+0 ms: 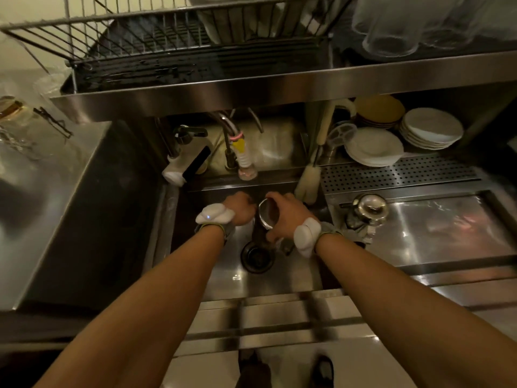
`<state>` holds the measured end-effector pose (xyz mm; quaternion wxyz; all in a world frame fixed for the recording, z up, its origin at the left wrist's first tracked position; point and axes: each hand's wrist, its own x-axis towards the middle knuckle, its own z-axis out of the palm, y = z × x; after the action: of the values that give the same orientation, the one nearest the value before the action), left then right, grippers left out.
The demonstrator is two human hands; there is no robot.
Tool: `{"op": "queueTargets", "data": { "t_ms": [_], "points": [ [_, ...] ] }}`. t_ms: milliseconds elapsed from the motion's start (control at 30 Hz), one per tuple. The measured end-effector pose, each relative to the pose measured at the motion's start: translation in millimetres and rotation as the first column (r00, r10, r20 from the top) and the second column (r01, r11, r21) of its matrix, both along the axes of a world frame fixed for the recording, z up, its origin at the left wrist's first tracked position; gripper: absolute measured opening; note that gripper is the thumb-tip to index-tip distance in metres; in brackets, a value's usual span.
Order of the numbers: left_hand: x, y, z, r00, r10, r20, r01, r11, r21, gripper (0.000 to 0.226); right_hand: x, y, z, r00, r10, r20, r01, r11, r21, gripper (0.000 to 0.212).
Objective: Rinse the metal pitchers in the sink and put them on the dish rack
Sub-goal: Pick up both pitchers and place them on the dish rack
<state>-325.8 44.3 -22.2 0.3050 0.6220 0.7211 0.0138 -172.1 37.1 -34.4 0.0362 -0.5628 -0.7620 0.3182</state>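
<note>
A small metal pitcher (265, 214) is held low in the steel sink (279, 275), its open mouth tilted toward the left. My right hand (285, 217) grips it, fingers curled over the rim and side. My left hand (242, 210) is right beside the pitcher's mouth with its fingers curled; whether it touches the pitcher is hidden. A second shiny metal pitcher (366, 211) stands on the drainboard at the right of the sink. The wire dish rack (179, 43) sits on the shelf above.
A faucet with a hose nozzle (243, 161) hangs above the sink's back edge, a soap pump bottle (187, 161) at its left. A bottle brush (307, 180) leans at the back right. Stacked plates (375, 147) and a perforated drain tray (397, 172) lie further right. Glasses (391, 32) stand on the top shelf.
</note>
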Motion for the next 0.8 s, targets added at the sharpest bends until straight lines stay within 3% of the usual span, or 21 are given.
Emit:
{"op": "queueTargets", "data": {
  "t_ms": [100, 167, 267, 400, 567, 800],
  "points": [
    [42.0, 6.9, 24.9, 0.990, 0.063, 0.128, -0.084, 0.983, 0.165, 0.028, 24.7, -5.2, 6.8, 0.999, 0.043, 0.031, -0.044, 0.998, 0.053, 0.103],
    [79.4, 11.3, 39.1, 0.991, -0.019, 0.131, -0.009, 0.978, 0.209, 0.034, 41.2, -9.0, 4.9, 0.995, 0.093, 0.039, -0.095, 0.993, 0.068, 0.098],
    [127.4, 16.7, 54.0, 0.973, -0.212, 0.088, 0.193, 0.963, 0.186, 0.050, 52.6, -18.2, 4.9, 0.983, 0.134, 0.126, -0.140, 0.990, 0.036, 0.084],
    [171.4, 30.9, 54.6, 0.936, -0.351, 0.030, 0.348, 0.935, 0.063, 0.060, 74.3, -28.9, -0.7, 0.992, 0.123, 0.027, -0.124, 0.992, 0.006, 0.068],
    [175.8, 37.4, 61.6, 0.944, -0.329, 0.039, 0.329, 0.944, 0.015, 0.057, 92.5, -26.6, 5.3, 0.980, 0.174, -0.101, -0.168, 0.984, 0.060, 0.098],
    [165.8, 38.3, 93.2, 0.937, -0.345, -0.052, 0.347, 0.936, 0.052, 0.045, 110.2, -2.8, 52.9, 0.983, 0.179, -0.031, -0.177, 0.983, 0.049, 0.101]
  ]
}}
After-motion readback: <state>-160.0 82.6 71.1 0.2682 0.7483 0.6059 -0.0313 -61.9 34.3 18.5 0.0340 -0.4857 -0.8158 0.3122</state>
